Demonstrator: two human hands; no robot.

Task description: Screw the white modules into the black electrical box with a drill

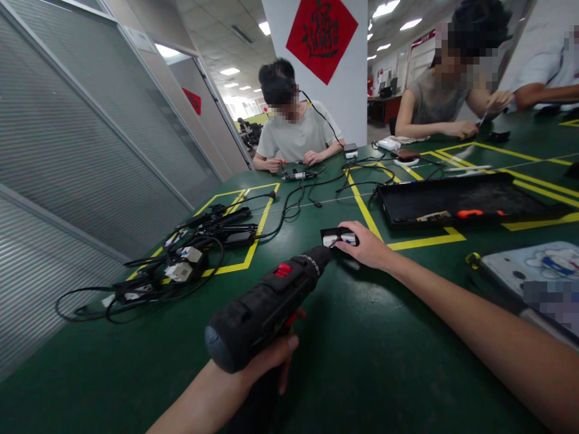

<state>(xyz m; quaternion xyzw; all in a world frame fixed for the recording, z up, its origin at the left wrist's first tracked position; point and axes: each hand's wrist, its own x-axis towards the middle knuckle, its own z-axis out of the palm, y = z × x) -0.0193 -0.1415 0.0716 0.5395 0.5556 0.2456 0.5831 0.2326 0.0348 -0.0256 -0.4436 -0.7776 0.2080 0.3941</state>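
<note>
My left hand (271, 355) is wrapped round the grip of a black cordless drill (266, 304) with a red switch. The drill's tip points away from me at a small black and white part (337, 236) lying on the green table (362, 349). My right hand (368, 244) rests on that part from the right, fingers curled over it and pinning it to the table. The drill's tip meets the part at its near edge.
A tangle of black cables and adapters (181, 259) lies at the left inside yellow tape lines. A long black tray (461, 202) stands at the right, a tablet-like case (529, 268) nearer me. Three other people sit working at the far side.
</note>
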